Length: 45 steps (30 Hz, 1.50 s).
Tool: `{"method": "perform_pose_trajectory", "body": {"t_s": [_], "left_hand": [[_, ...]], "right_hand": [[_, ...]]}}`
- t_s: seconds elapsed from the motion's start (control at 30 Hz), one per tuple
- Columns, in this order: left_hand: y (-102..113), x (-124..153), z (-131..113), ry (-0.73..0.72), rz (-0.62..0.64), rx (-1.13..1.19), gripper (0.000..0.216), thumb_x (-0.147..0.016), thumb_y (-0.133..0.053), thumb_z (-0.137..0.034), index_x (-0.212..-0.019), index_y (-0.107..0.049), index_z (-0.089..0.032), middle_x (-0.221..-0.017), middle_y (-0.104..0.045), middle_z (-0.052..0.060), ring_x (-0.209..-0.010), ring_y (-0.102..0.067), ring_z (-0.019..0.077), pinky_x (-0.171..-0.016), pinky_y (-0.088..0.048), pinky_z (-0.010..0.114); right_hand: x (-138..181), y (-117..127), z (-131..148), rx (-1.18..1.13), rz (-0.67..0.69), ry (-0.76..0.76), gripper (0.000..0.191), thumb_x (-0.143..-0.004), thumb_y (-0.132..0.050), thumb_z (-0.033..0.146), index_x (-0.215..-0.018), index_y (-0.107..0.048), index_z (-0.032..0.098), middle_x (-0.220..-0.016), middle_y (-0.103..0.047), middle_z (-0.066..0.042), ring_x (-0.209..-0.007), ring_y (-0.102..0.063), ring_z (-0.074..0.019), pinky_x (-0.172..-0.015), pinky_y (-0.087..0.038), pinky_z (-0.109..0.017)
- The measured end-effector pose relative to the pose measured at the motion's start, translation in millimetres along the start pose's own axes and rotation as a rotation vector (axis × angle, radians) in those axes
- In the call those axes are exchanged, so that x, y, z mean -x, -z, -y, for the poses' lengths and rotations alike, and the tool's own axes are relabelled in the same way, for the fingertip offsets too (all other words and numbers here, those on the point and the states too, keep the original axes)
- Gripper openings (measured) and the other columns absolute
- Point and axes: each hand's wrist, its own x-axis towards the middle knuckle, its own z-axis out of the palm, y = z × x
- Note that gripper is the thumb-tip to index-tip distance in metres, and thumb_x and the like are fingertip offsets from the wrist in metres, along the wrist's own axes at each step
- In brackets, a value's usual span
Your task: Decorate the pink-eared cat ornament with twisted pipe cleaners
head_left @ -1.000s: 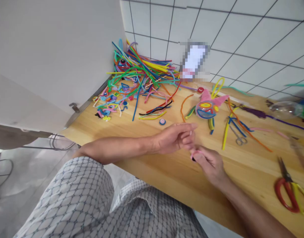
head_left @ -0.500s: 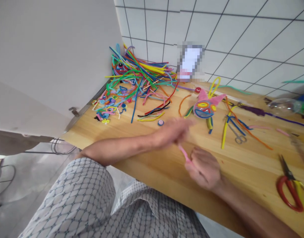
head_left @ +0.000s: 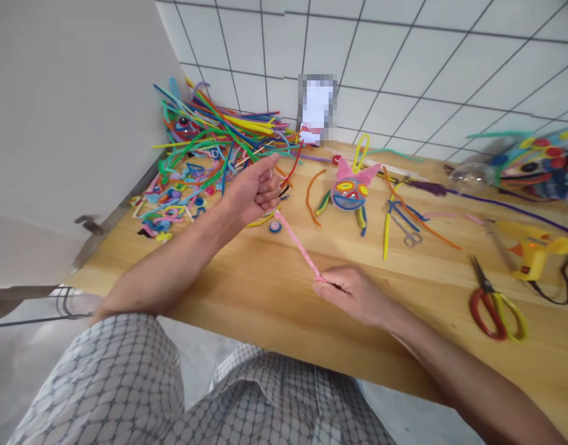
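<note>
A pink pipe cleaner (head_left: 298, 245) stretches slantwise above the wooden table between my hands. Its lower end is pinched by my right hand (head_left: 351, 290), thumb on top. The upper end meets the little-finger side of my left hand (head_left: 254, 190), whose fingers are curled in with the thumb pointing up; the grip itself is partly hidden. Just below the left hand lies a small round blue-and-pink piece (head_left: 275, 227). Beyond my hands stands a clear ball figure (head_left: 350, 196) with pink ears, yellow ring eyes and a yellow loop on top.
At the back left is a heap of coloured pipe cleaners (head_left: 237, 127), with small bent pieces (head_left: 172, 207) before it. A phone (head_left: 317, 108) leans on the tiled wall. Rightward lie small scissors (head_left: 411, 238), large red-and-yellow scissors (head_left: 490, 309), a yellow glue gun (head_left: 534, 247) and a decorated fish-like piece (head_left: 538, 164).
My hands have drawn apart, the left going up and left, so a longer stretch of the pink pipe cleaner shows. The view has swung right, bringing the glue gun into sight.
</note>
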Motion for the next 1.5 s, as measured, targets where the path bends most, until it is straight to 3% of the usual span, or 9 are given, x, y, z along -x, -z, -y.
{"method": "perform_pose_trajectory", "body": {"t_s": [0.17, 0.33, 0.43, 0.6, 0.87, 1.13, 1.23, 1.4, 1.5], "left_hand": [[16, -12, 4, -0.11, -0.007, -0.272, 0.05, -0.099, -0.053, -0.058, -0.066, -0.039, -0.023, -0.056, -0.049, -0.001, -0.058, -0.056, 0.0148, -0.06, -0.051, 0.032], [-3, 14, -2, -0.727, -0.2, -0.816, 0.021, -0.096, -0.069, -0.044, -0.099, -0.061, -0.025, -0.118, -0.072, 0.007, -0.122, -0.06, 0.0269, -0.108, -0.048, 0.049], [-35, 45, 8, -0.943, 0.094, -0.932, 0.024, -0.1, -0.063, -0.038, -0.116, -0.061, -0.02, -0.138, -0.065, 0.015, -0.136, -0.055, 0.0313, -0.116, -0.041, 0.053], [-61, 60, 36, -0.585, 0.572, -0.952, 0.027, -0.108, -0.047, -0.033, -0.099, -0.066, -0.016, -0.094, -0.072, 0.009, -0.091, -0.068, 0.0235, -0.089, -0.049, 0.038], [-52, 55, 35, -0.29, 0.604, -0.656, 0.034, -0.107, -0.045, -0.043, -0.093, -0.062, -0.018, -0.082, -0.06, -0.002, -0.075, -0.054, 0.0136, -0.07, -0.04, 0.025], [-35, 36, 31, -0.354, 0.551, -0.887, 0.033, -0.101, -0.051, -0.038, -0.078, -0.063, -0.018, -0.072, -0.059, -0.001, -0.07, -0.052, 0.0143, -0.065, -0.032, 0.027], [-36, 32, 38, -0.371, 0.491, -0.9, 0.033, -0.102, -0.05, -0.038, -0.079, -0.062, -0.018, -0.073, -0.06, -0.001, -0.07, -0.053, 0.0145, -0.066, -0.031, 0.027], [-40, 32, 45, -0.353, 0.491, -0.813, 0.033, -0.103, -0.05, -0.042, -0.083, -0.062, -0.018, -0.074, -0.061, -0.002, -0.069, -0.055, 0.014, -0.067, -0.035, 0.026], [-38, 31, 43, -0.374, 0.495, -0.838, 0.032, -0.104, -0.05, -0.041, -0.087, -0.065, -0.018, -0.079, -0.065, -0.001, -0.073, -0.059, 0.0148, -0.069, -0.038, 0.026]], "right_hand": [[1, 11, -8, 0.082, -0.147, -0.068, 0.035, -0.095, -0.051, 0.03, -0.063, -0.041, 0.021, -0.058, -0.035, 0.005, -0.053, -0.034, -0.0087, -0.054, -0.023, -0.026], [-5, 16, -18, 0.278, -0.289, 0.012, 0.03, -0.091, -0.057, 0.026, -0.063, -0.045, 0.021, -0.056, -0.045, 0.004, -0.054, -0.04, -0.0101, -0.058, -0.026, -0.027], [-7, 15, -21, 0.331, -0.334, 0.009, 0.026, -0.091, -0.059, 0.027, -0.067, -0.05, 0.021, -0.06, -0.052, 0.002, -0.056, -0.045, -0.0122, -0.06, -0.029, -0.028], [-3, 11, -19, 0.183, -0.434, -0.042, 0.018, -0.092, -0.065, 0.033, -0.08, -0.057, 0.022, -0.071, -0.064, 0.0, -0.063, -0.053, -0.014, -0.063, -0.036, -0.027], [-9, 14, -14, -0.521, -0.454, -0.078, 0.033, -0.083, -0.078, 0.05, -0.092, -0.063, 0.021, -0.081, -0.062, 0.001, -0.072, -0.054, -0.0133, -0.068, -0.044, -0.026], [0, 29, -15, -0.32, -0.105, -0.097, 0.031, -0.092, -0.069, 0.048, -0.084, -0.066, 0.018, -0.076, -0.06, 0.001, -0.071, -0.052, -0.0136, -0.067, -0.042, -0.026], [0, 30, -20, -0.215, -0.221, -0.113, 0.025, -0.093, -0.069, 0.043, -0.089, -0.068, 0.019, -0.081, -0.061, 0.0, -0.076, -0.055, -0.0145, -0.07, -0.043, -0.027], [-6, 24, -30, -0.623, -0.546, -0.076, 0.036, -0.08, -0.084, 0.05, -0.084, -0.062, 0.022, -0.102, -0.068, -0.003, -0.088, -0.063, -0.0164, -0.081, -0.052, -0.03], [-7, 25, -33, -0.787, -0.509, -0.09, 0.045, -0.073, -0.088, 0.058, -0.079, -0.063, 0.022, -0.104, -0.07, -0.005, -0.084, -0.064, -0.017, -0.077, -0.053, -0.032]]}}
